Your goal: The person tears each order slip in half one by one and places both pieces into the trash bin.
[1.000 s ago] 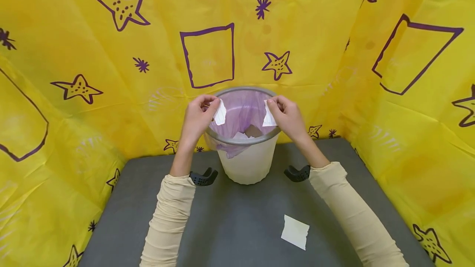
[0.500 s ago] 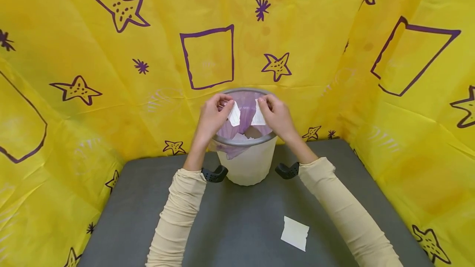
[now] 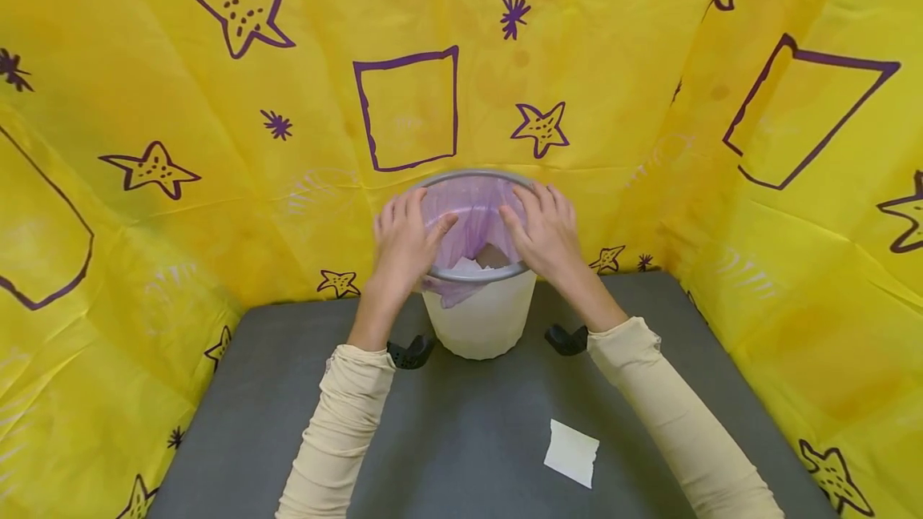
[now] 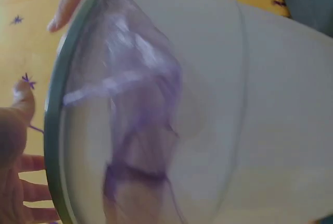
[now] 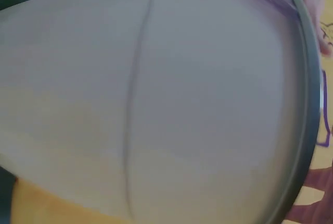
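A white waste bin with a grey rim stands on the dark table, lined with a translucent purple bag. Over the left side of its mouth is my left hand, fingers spread and thumb out, holding nothing. My right hand mirrors it over the right side, likewise with nothing in its fingers. Whether either hand touches the rim I cannot tell. Inside the bin lie white paper scraps and a brownish piece. In the left wrist view the liner overhangs the bin's outer wall.
One white paper scrap lies on the grey tabletop, in front of the bin and to its right. Yellow cloth with purple drawings surrounds the table at the back and both sides. Each wrist carries a black mount.
Both hands drew closer together over the bin, each pinching a torn paper piece. Now their fingers have spread and the pieces are gone from them. The scrap on the table has stayed put.
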The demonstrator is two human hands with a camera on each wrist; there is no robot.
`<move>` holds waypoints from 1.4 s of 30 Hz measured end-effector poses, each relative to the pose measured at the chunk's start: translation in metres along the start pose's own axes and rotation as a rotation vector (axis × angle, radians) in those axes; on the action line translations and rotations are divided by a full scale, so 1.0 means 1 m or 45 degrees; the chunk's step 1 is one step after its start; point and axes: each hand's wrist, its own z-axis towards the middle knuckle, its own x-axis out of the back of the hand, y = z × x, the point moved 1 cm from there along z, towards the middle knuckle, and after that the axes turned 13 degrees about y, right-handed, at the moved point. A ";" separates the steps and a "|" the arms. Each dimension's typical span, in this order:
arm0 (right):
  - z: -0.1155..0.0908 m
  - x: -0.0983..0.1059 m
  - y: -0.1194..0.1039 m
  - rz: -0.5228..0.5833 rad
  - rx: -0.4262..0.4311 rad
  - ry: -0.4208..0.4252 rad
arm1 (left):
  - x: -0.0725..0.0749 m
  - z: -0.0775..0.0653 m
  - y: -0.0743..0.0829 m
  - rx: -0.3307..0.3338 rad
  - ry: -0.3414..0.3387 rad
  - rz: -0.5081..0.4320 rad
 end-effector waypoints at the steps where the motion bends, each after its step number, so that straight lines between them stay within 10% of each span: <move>1: -0.002 0.002 0.003 -0.009 -0.009 -0.015 | 0.001 -0.003 -0.005 0.002 0.015 0.031; 16: -0.025 0.022 0.052 -0.070 -0.170 -0.042 | 0.021 -0.037 -0.066 0.172 0.093 0.018; 28: -0.094 0.029 0.108 -0.158 -0.243 -0.032 | 0.019 -0.101 -0.125 0.326 0.133 0.269; 35: -0.105 0.029 0.112 -0.190 -0.211 0.020 | 0.019 -0.113 -0.125 0.314 0.136 0.284; 42: -0.160 0.023 0.110 -0.222 -0.216 0.087 | 0.000 -0.176 -0.115 0.317 0.045 0.343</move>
